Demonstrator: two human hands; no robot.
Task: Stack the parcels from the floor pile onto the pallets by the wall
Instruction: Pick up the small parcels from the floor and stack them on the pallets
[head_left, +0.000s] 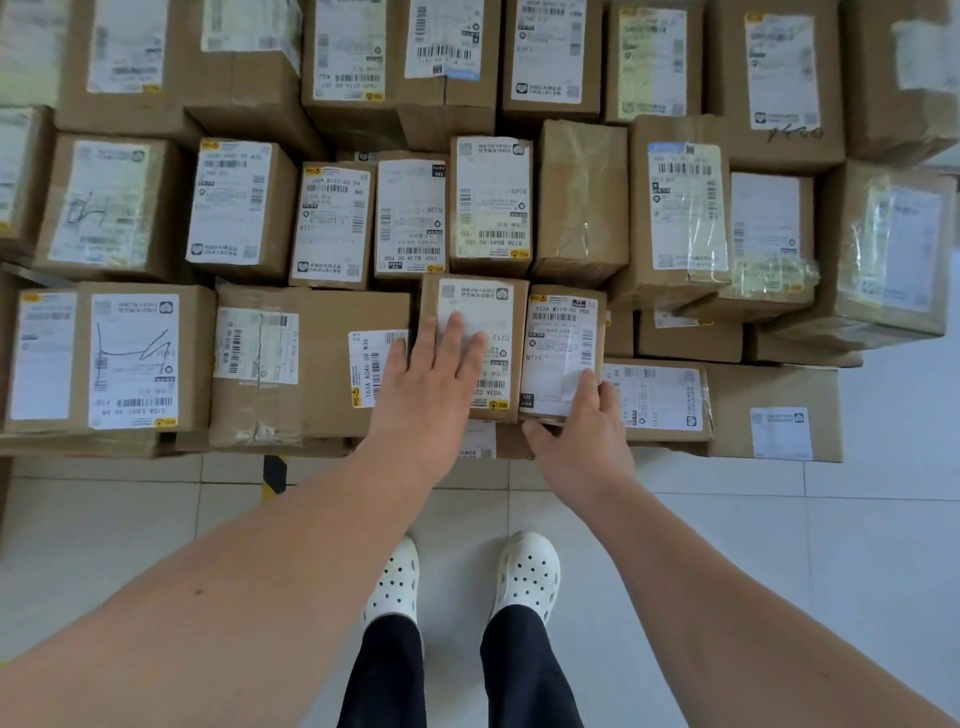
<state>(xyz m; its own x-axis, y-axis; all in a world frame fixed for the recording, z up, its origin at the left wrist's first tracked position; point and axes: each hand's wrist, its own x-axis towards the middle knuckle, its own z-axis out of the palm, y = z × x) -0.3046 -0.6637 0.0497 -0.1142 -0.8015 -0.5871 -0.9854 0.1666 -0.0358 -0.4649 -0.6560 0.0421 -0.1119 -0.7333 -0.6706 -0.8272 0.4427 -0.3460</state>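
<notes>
Many brown cardboard parcels with white shipping labels fill the stack in front of me. My left hand (436, 374) lies flat with straight fingers on the label of a small upright parcel (493, 312) in the front row. Right beside it stands a second small parcel (563, 338) labelled M719. My right hand (582, 421) holds this one at its near lower corner, thumb under the front edge and fingers along its right side.
A wide flat box (769, 410) lies to the right of my right hand, and a larger box (311, 364) sits left of my left hand. White tiled floor (857, 519) spreads below, with a yellow-black tape mark (274, 475). My feet in white clogs stand close to the stack.
</notes>
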